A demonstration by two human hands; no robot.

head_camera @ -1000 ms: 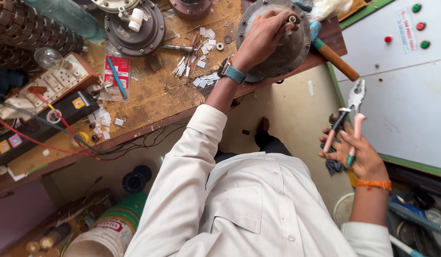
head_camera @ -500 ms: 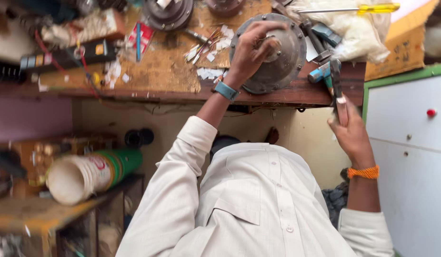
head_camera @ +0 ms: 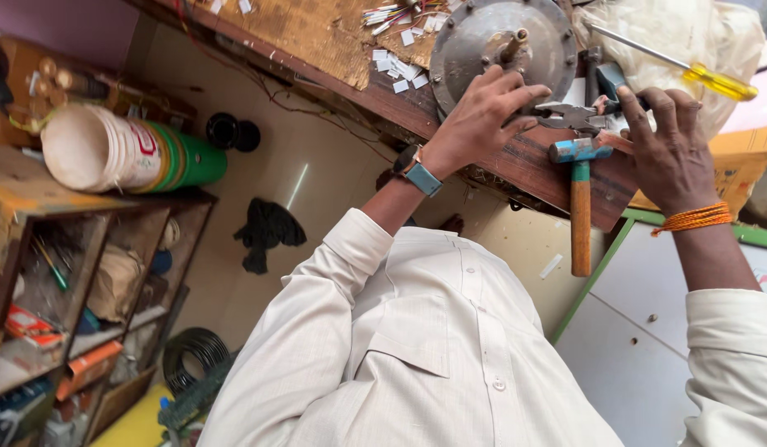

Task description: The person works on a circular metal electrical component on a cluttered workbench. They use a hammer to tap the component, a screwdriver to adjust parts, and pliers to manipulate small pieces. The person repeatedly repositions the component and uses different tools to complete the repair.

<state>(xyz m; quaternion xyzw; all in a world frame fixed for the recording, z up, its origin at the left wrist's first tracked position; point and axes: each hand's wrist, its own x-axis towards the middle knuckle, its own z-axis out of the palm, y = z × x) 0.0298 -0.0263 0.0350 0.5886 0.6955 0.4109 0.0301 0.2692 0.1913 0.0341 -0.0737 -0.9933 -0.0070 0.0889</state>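
Lying on its side at far left, one white-and-green plastic bucket (head_camera: 127, 153) tops a rusty shelf (head_camera: 36, 207). One dark cloth (head_camera: 266, 232) lies on the floor. On the worn wooden bench (head_camera: 334, 37), one round grey metal motor cover (head_camera: 499, 41) sits under the left hand (head_camera: 483, 112), fingers spread and pressing its rim, wrist bent. One blue-headed hammer (head_camera: 576, 190) overhangs the bench edge. The right hand (head_camera: 669, 153) is clamped on one pair of pliers (head_camera: 578, 116), fingers curled. One yellow-handled screwdriver (head_camera: 690, 70) lies beyond
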